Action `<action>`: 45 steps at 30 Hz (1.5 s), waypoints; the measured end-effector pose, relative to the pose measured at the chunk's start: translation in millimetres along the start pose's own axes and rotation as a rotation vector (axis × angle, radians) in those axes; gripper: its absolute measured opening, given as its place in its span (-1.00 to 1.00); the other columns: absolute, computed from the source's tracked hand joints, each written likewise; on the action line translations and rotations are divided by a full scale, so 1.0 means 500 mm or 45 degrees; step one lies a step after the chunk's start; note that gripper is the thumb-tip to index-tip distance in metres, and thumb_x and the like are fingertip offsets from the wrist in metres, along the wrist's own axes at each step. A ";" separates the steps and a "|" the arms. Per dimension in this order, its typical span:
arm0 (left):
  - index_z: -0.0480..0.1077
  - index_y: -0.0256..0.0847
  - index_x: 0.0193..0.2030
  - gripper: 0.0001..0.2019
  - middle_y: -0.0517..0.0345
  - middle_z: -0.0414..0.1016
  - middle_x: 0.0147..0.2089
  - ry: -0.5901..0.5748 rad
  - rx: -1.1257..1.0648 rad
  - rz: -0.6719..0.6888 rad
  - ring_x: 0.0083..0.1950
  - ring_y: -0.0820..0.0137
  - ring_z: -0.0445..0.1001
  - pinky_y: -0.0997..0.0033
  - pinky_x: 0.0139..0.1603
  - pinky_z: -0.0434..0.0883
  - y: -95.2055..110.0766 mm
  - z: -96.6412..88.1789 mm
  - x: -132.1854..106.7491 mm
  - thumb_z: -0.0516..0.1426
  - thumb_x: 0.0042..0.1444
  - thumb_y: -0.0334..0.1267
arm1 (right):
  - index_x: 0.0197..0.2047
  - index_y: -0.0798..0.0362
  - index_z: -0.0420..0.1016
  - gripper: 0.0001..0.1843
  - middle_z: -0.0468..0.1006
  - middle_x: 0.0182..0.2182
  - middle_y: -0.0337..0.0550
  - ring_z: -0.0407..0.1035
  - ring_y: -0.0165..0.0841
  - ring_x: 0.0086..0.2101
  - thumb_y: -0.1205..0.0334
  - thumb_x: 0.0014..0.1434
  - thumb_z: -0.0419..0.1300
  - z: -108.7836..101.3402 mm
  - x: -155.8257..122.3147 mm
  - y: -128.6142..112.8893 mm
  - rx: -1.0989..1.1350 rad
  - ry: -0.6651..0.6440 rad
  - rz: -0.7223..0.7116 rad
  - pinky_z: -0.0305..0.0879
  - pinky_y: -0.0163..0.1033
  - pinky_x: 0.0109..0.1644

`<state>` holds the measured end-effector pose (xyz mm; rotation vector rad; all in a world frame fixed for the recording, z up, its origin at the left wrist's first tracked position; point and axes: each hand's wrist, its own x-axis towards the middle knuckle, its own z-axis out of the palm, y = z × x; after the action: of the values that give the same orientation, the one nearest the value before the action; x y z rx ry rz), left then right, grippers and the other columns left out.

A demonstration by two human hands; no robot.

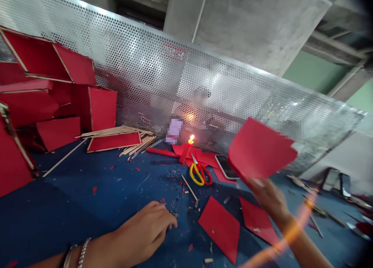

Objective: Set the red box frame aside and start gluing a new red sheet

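Note:
My right hand [269, 200] grips red paper pieces [259, 151], raised above the right side of the table; their far edge is uneven. Low over the blue table, my left hand [148, 231] has its fingers curled together, with nothing visible in them. Two more red paper pieces, one near the middle [221, 229] and one farther right [258, 219], lie below the raised paper. Scissors [201, 174] with one yellow and one red handle rest by a lit red candle [186, 151]. A thin wooden stick [190, 190] lies in front of them.
Red box-like pieces [103, 108] with stick edges are piled at the left. Thin sticks [136, 143] lie beside them. A phone [225, 167] lies near the candle; another [174, 131] leans on the perforated metal panel [140, 66]. Scraps litter the blue table [116, 198].

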<state>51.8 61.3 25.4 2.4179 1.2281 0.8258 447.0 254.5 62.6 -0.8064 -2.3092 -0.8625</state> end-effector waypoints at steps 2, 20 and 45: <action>0.35 -0.15 -0.11 -0.68 0.19 0.49 -0.23 -0.005 -0.006 0.001 -0.17 0.35 0.42 0.40 -0.08 0.34 0.001 -0.001 0.000 -0.05 0.14 -0.60 | -0.10 -0.08 0.55 -0.63 0.57 -0.38 -0.18 0.47 -0.39 -0.38 0.31 0.37 -0.09 0.065 0.014 -0.039 0.062 -0.079 -0.160 0.43 -0.34 -0.30; 0.34 -0.13 -0.10 -0.69 0.19 0.47 -0.22 0.026 -0.032 0.003 -0.17 0.35 0.40 0.39 -0.11 0.33 -0.005 0.006 -0.002 -0.07 0.18 -0.57 | -0.04 -0.05 0.52 -0.67 0.61 -0.25 -0.09 0.53 -0.28 -0.28 0.26 0.34 -0.06 0.085 0.048 -0.116 0.368 -0.442 0.199 0.43 -0.27 -0.29; 0.35 -0.17 0.06 -0.73 0.26 0.61 0.00 0.170 0.405 0.700 0.14 0.46 0.43 0.35 0.42 -0.04 0.053 -0.039 -0.036 -0.08 0.37 -0.44 | 0.09 -0.19 0.50 -0.62 0.64 -0.28 -0.22 0.53 -0.34 -0.37 0.29 0.22 0.16 -0.227 0.087 -0.284 0.185 0.245 0.022 0.41 -0.27 -0.36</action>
<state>48.2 31.2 47.7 3.0730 0.7798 1.0105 351.0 101.1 109.9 -0.6507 -2.1640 -0.7217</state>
